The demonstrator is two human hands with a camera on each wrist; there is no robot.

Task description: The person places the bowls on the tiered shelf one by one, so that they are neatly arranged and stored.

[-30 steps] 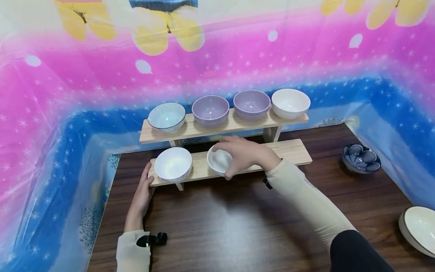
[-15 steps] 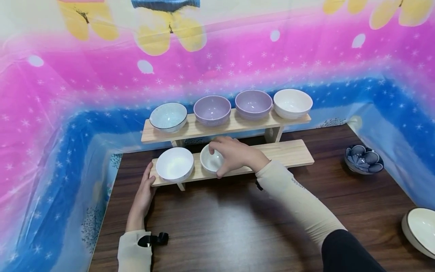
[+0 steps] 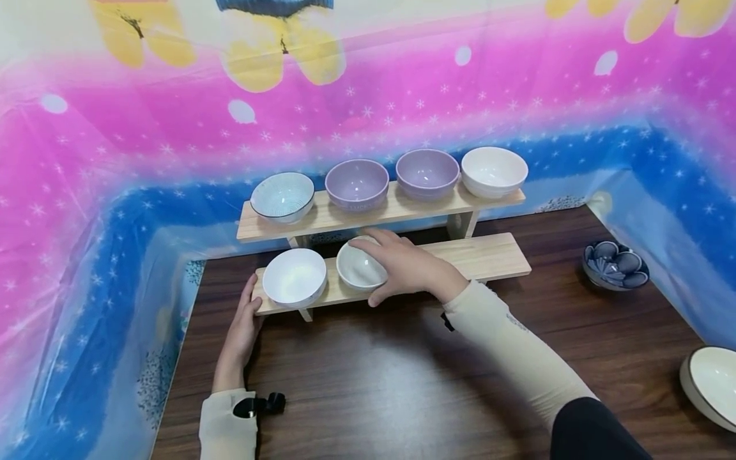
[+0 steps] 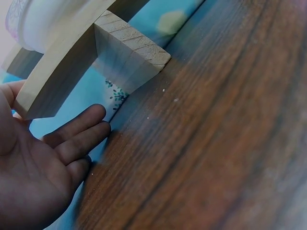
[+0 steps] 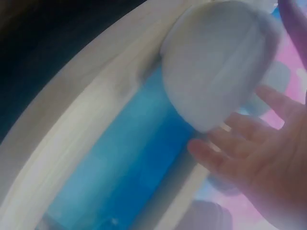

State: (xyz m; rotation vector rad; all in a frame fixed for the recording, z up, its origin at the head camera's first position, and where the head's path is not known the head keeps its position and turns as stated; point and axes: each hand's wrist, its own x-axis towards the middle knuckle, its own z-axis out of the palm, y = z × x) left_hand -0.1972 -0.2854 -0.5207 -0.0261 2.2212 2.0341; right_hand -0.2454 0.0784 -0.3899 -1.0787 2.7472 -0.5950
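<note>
In the head view my left hand (image 3: 240,332) holds the left end of the two-tier wooden shelf (image 3: 494,257) at its lower board. The left wrist view shows the board's corner between thumb and forefinger, the other fingers (image 4: 81,136) extended below it. A white bowl (image 3: 294,278) stands on that board beside this hand. To its right sits a smaller off-white bowl (image 3: 358,267). My right hand (image 3: 408,265) is at this bowl's right side, fingers over the rim, thumb just off it. In the right wrist view these fingers (image 5: 244,134) are spread beside the blurred bowl (image 5: 216,62).
On the upper board stand a pale blue patterned bowl (image 3: 282,197), two purple bowls (image 3: 356,185) and a white bowl (image 3: 494,172). A dark patterned bowl (image 3: 615,265) with small dishes stands right on the wooden table (image 3: 374,396). A cream bowl (image 3: 713,386) is at the right edge.
The small off-white bowl has moved left along the lower board, closer to the white bowl. My right hand's fingers have since loosened from it and shifted slightly right. The left hand stays put.
</note>
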